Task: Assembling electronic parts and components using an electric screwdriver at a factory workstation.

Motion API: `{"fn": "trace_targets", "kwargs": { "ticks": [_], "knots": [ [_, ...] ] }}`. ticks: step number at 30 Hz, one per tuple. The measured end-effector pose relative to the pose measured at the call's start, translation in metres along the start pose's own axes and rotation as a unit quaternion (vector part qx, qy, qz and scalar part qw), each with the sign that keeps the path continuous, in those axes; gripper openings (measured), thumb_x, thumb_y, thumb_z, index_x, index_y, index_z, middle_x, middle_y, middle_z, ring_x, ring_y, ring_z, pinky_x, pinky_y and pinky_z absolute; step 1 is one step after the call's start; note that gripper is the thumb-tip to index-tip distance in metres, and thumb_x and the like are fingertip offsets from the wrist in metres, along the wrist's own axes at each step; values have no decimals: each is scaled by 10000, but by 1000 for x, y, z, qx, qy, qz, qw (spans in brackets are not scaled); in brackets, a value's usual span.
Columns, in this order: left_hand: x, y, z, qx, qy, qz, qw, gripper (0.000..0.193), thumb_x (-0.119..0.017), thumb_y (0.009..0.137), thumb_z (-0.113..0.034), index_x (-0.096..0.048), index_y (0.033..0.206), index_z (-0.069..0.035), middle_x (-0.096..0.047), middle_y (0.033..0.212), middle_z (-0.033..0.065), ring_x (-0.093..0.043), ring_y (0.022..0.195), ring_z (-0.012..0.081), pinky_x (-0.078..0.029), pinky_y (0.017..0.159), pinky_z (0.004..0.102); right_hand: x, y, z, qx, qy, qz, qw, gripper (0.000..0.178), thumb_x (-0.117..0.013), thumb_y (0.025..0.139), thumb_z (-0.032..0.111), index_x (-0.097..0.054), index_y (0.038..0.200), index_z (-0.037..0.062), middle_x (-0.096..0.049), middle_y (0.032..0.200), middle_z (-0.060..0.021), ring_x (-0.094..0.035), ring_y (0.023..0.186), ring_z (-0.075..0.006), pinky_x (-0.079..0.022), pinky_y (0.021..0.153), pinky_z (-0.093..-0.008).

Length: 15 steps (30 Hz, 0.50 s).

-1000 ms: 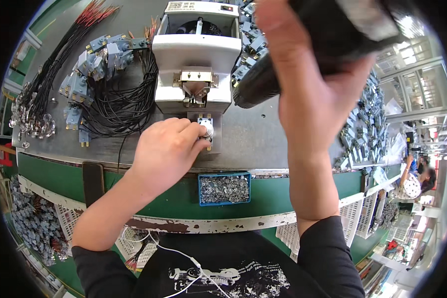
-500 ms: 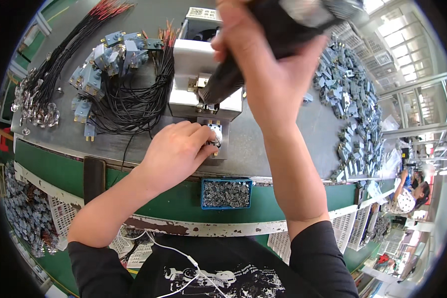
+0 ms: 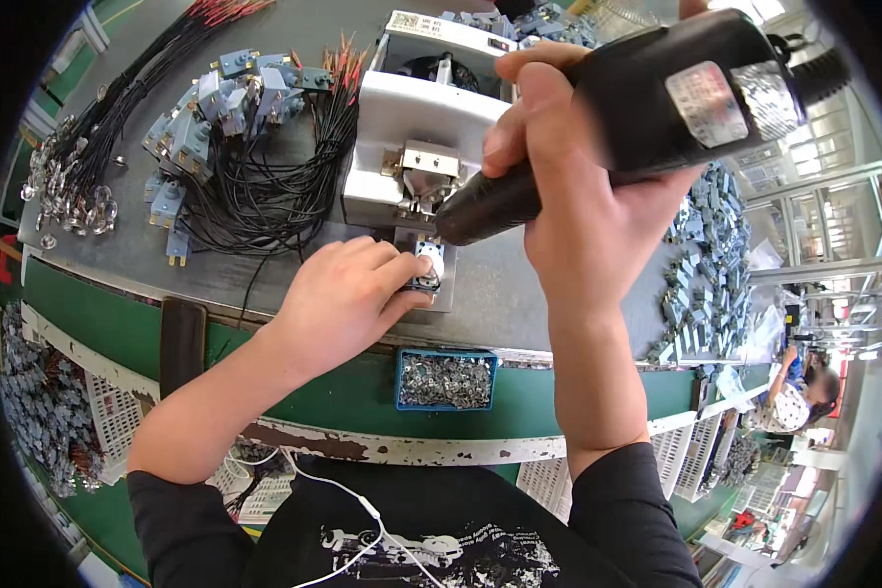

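Note:
My right hand (image 3: 598, 211) is wrapped round a black electric screwdriver (image 3: 657, 93), tilted with its body up to the right. The tool's nose points down-left, just in front of a white screw feeder (image 3: 377, 118) and right above a small switch-like part (image 3: 429, 257) with a pale face and brass terminals. Whether the bit touches the part cannot be made out. My left hand (image 3: 338, 294) pinches that part between thumb and fingers on a metal block (image 3: 443, 302), its fingers covering the left side.
A blue tray of small metal pieces (image 3: 447, 380) stands at the bench's front edge. Black wires (image 3: 274, 211) and grey-blue switch housings (image 3: 191, 142) lie left; a heap of similar housings (image 3: 701, 265) spreads right. A person (image 3: 794, 402) sits farther off at right.
The screwdriver has come from the feeder's outlet toward me, its nose now over the part, and its body leans farther right. My left hand keeps its pinch.

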<state>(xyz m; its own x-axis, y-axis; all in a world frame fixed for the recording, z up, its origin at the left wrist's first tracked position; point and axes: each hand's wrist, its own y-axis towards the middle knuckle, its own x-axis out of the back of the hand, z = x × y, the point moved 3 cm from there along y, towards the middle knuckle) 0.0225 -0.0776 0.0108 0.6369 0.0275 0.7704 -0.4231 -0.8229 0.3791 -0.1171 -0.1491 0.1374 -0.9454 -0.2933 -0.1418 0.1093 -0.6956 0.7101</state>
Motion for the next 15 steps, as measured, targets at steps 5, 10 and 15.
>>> {"fn": "trace_targets", "kwargs": {
  "ticks": [5, 10, 15],
  "knots": [
    [0, 2, 2, 2, -15, -1, 1000, 273, -798, 842, -235, -680, 1041, -90, -636, 862, 57, -634, 826, 266, -508, 717, 410, 6, -13, -6, -57, -49, -23, 997, 143, -679, 924, -50, -609, 1043, -85, -733, 952, -165, -664, 600, -153, -546, 547, -280],
    [-2, 1, 3, 3, -13, -5, 1000, 265, -802, 836, -215, -678, 1029, -82, -624, 852, 61, -630, 823, 273, -512, 724, 412, 8, -16, -9, -47, -55, -16, 997, 140, -688, 924, -37, -604, 1029, -73, -734, 956, -160, -661, 599, -151, -545, 542, -273],
    [0, 2, 0, 1, -7, 1, 1000, 257, -799, 836, -210, -678, 1024, -82, -619, 880, 63, -625, 849, 272, -513, 738, 411, 3, -20, -17, -54, -41, -48, 997, 127, -714, 899, -51, -619, 983, -62, -727, 916, -119, -652, 598, -132, -552, 542, -271]
  ]
}}
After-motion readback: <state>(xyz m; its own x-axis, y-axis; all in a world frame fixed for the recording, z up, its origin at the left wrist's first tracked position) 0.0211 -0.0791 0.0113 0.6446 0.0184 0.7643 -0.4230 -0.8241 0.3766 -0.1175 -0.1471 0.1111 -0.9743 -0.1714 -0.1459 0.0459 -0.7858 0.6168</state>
